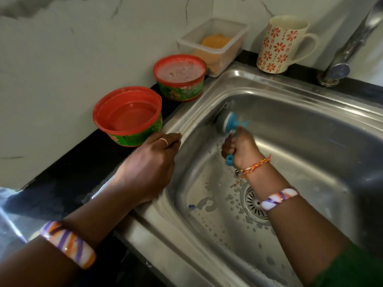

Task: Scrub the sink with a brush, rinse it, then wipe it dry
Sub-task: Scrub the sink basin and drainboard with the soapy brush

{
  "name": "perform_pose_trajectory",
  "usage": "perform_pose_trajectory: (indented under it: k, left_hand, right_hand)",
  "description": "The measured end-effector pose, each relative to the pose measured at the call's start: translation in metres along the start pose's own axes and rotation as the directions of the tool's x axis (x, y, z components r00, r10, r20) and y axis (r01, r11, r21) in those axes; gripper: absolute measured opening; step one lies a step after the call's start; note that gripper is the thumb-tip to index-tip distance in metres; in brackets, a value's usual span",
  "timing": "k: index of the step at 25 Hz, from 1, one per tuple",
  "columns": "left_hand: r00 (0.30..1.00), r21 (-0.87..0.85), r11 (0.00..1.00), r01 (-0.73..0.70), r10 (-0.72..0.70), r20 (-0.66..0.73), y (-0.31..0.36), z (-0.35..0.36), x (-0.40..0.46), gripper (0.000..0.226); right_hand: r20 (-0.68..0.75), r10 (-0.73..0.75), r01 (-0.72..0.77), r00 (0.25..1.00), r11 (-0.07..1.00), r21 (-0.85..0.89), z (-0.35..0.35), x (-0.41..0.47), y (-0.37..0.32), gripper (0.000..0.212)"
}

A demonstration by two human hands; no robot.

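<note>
Fingers of the right hand (238, 150) are curled tight round the blue handle of a scrubbing brush (228, 121), whose blurred bristle head presses against the far-left inner wall of the stainless steel sink (310, 112), just below the rim. The blue end of the handle sticks out under the fist. A red and yellow thread is tied at that wrist, and a striped bangle (278, 198) sits further up the forearm, above the drain strainer (253, 204) in the basin floor.

Soapy droplets and patches of foam lie across the sink bottom around the drain and toward the near wall.

The left hand (149, 162) rests palm-down on the sink's left rim, fingers loosely bent over the edge and holding nothing; a ring shows on one finger. A wider striped bangle (68, 244) sits on that forearm.

On the black counter along the marbled wall stand an open red tub (128, 117) just beyond the left hand's fingertips, a second red tub (180, 76) with a pale foamy mix inside, a clear plastic container (213, 44) holding something orange, and a floral mug (281, 44). A chrome tap (350, 44) rises at the far right corner.
</note>
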State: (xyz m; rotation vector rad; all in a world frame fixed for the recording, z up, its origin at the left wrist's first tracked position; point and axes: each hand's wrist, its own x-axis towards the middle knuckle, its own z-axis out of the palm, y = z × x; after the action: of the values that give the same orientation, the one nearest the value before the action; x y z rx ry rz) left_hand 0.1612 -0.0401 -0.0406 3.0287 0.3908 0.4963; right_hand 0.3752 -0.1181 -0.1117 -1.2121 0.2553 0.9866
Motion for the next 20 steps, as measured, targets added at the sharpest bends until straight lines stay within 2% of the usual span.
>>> perform_pose_trajectory:
  k: [2,3,6,7,8,9,11,14,15,18,20]
  left_hand:
    - [1.0,-0.004,1.0,-0.017,0.017,-0.013,-0.002,0.0,0.002,0.045]
    - [1.0,-0.004,1.0,-0.018,0.018,-0.011,0.0,-0.001,0.001,0.045]
    - [1.0,0.018,1.0,-0.004,0.004,-0.006,0.002,-0.004,-0.001,0.044]
    - [1.0,0.017,1.0,-0.011,0.011,-0.001,0.001,-0.005,0.0,0.044]
    - [1.0,0.012,1.0,-0.019,0.019,0.001,0.001,-0.004,0.001,0.044]
    - [1.0,0.01,1.0,-0.024,0.024,0.0,0.0,-0.004,0.001,0.044]
    - [1.0,0.012,1.0,-0.023,0.023,0.005,-0.001,-0.004,0.0,0.044]
    - [1.0,0.015,1.0,-0.02,0.02,0.012,-0.001,-0.002,-0.001,0.044]
    - [1.0,0.013,1.0,-0.024,0.024,0.013,-0.002,-0.002,0.0,0.043]
    - [0.999,0.006,0.999,-0.037,0.037,0.009,-0.003,-0.003,0.0,0.043]
    - [0.999,0.001,0.999,-0.034,0.034,0.007,-0.003,-0.002,-0.001,0.043]
  right_hand:
    - [0.056,-0.161,0.165,0.985,0.983,-0.079,0.019,-0.048,-0.017,0.044]
    - [0.063,-0.188,0.197,0.98,0.963,-0.183,0.012,-0.057,-0.009,0.043]
    - [0.198,-0.173,0.237,0.965,0.897,-0.374,-0.006,-0.086,0.046,0.041]
    - [0.204,-0.163,0.234,0.965,0.886,-0.401,-0.006,-0.08,0.047,0.04]
    - [0.145,-0.209,0.251,0.967,0.87,-0.424,-0.005,-0.07,0.034,0.04]
    - [0.072,-0.24,0.249,0.968,0.887,-0.39,-0.002,-0.059,0.014,0.041]
    - [0.026,-0.236,0.233,0.971,0.924,-0.303,0.004,-0.051,-0.011,0.04]
    - [0.18,-0.153,0.202,0.972,0.933,-0.298,0.001,-0.08,0.026,0.04]
    - [0.188,-0.138,0.19,0.972,0.936,-0.295,0.001,-0.088,0.034,0.041]
    - [0.071,-0.199,0.211,0.977,0.945,-0.251,0.004,-0.056,-0.011,0.044]
    - [0.013,-0.192,0.188,0.981,0.945,-0.269,0.005,-0.052,-0.016,0.044]
